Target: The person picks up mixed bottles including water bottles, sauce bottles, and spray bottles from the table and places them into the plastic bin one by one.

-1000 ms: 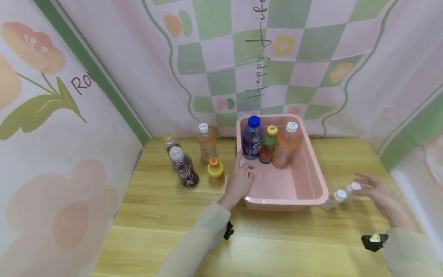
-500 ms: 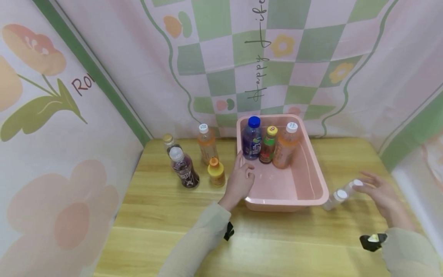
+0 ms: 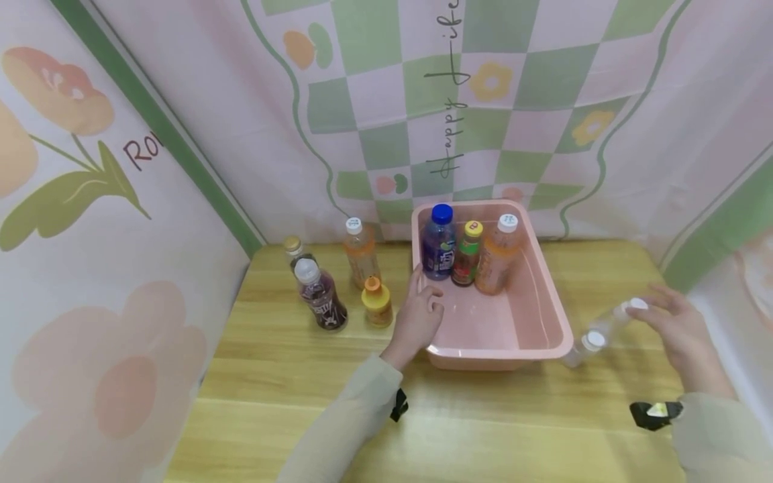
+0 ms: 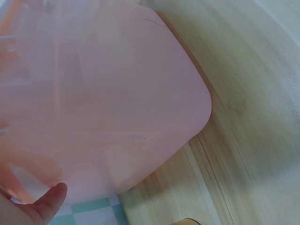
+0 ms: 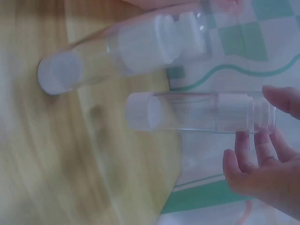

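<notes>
My left hand (image 3: 419, 318) grips the left rim of a pink plastic basin (image 3: 543, 285). In the left wrist view, its thumb (image 4: 54, 199) lies against the basin's wall. At the basin's right, my right hand (image 3: 682, 329) pinches a slim clear bottle (image 5: 192, 111) with a white cap between thumb and fingertips, near one end. It looks raised off the table, its lower part blurred in the head view. A similar clear bottle (image 3: 586, 347) stands between it and the basin. Inside the basin are a blue-capped bottle (image 3: 439, 248), a yellow-capped bottle (image 3: 468, 258) and an orange drink bottle (image 3: 497, 261).
Left of the basin stand a dark drink bottle (image 3: 323, 302), a gold-capped bottle (image 3: 294, 248), a white-capped orange bottle (image 3: 361, 255) and a small yellow bottle (image 3: 378, 308). Printed cloth (image 3: 380, 100) hangs behind the wooden table (image 3: 483, 429).
My right hand has moved slightly right and away from me, taking the slim clear bottle with it, farther from its twin. My left hand has stayed on the basin rim.
</notes>
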### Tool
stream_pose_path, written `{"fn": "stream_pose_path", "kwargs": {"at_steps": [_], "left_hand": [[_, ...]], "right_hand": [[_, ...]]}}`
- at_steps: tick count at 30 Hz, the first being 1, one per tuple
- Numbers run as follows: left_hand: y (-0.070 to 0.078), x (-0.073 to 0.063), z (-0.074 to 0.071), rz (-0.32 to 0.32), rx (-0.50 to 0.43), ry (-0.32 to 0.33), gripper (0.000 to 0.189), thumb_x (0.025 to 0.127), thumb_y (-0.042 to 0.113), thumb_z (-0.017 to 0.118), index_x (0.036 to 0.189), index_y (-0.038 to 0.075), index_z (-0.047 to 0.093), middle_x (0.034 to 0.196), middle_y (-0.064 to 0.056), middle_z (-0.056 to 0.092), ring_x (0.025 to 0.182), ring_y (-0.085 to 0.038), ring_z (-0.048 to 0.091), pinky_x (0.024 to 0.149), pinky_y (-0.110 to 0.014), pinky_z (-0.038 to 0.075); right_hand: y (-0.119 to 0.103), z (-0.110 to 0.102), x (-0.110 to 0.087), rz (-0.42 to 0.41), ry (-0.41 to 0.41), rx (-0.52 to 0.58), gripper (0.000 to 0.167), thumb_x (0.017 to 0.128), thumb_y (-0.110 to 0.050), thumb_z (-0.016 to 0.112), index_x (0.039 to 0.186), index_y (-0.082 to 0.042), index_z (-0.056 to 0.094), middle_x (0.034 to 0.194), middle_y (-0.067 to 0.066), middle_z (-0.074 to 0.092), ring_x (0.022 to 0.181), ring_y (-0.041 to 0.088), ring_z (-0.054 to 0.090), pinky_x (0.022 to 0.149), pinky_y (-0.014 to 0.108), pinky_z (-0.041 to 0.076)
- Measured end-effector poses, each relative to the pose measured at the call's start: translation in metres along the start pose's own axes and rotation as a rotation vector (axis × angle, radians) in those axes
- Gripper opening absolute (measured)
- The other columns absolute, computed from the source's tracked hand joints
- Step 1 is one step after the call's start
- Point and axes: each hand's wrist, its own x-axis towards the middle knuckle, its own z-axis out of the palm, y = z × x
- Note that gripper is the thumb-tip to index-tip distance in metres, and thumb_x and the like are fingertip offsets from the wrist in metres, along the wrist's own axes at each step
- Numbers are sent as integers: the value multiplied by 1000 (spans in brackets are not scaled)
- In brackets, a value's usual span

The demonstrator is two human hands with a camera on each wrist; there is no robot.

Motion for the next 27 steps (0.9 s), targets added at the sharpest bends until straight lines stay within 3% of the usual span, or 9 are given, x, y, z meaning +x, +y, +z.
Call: {"fn": "stream_pose_path", "kwargs": {"at_steps": [2, 10, 13, 15, 19, 22, 27], "left_hand": [[0, 0, 0, -1, -1, -1, 28, 89, 13, 54, 115, 12, 64, 163, 8, 8, 112, -29, 60, 57, -17, 45], [0, -2, -1, 2, -4, -1, 29, 88, 14, 55, 115, 11, 64, 163, 6, 8, 114, -30, 60, 59, -17, 45], [1, -2, -1, 1, -5, 0, 29, 88, 14, 54, 115, 11, 64, 163, 7, 8, 114, -30, 60, 58, -17, 45], [1, -2, -1, 4, -5, 0, 29, 89, 14, 54, 115, 11, 64, 163, 6, 8, 113, -30, 60, 59, -17, 45], [1, -2, -1, 5, -3, 3, 29, 88, 14, 54, 115, 11, 64, 163, 7, 8, 113, -29, 60, 60, -17, 46], [1, -1, -1, 0, -5, 0, 29, 88, 14, 54, 115, 12, 64, 163, 7, 7, 114, -29, 59, 60, -18, 46], [1, 0, -1, -2, -2, 0, 27, 89, 14, 54, 114, 13, 65, 163, 8, 7, 116, -28, 59, 60, -18, 45]], "right_hand": [[-7, 2, -2, -5, 15, 103, 75, 91, -14, 62, 152, -27, 20, 99, -36, 47, 87, -15, 42, 77, 2, 34], [-48, 15, -4, -39, 107, 355, 83, 87, -5, 65, 153, -21, 16, 107, -25, 46, 93, -11, 41, 88, 0, 34], [-66, 18, -5, -52, 151, 457, 86, 86, 0, 65, 153, -22, 16, 108, -21, 46, 93, -8, 43, 84, 0, 39], [-77, 21, -7, -63, 180, 529, 87, 84, 4, 65, 152, -22, 18, 108, -18, 48, 92, -5, 46, 74, 0, 43], [-99, 27, -12, -87, 221, 610, 87, 83, 8, 64, 151, -22, 18, 110, -14, 48, 94, -2, 47, 74, 2, 45], [-113, 32, -16, -124, 209, 675, 87, 83, 10, 62, 151, -23, 19, 112, -12, 49, 95, -2, 49, 76, 3, 47], [-135, 44, -19, -210, 117, 774, 82, 83, 15, 59, 148, -20, 24, 107, -7, 55, 89, 2, 56, 76, 8, 50]]}}
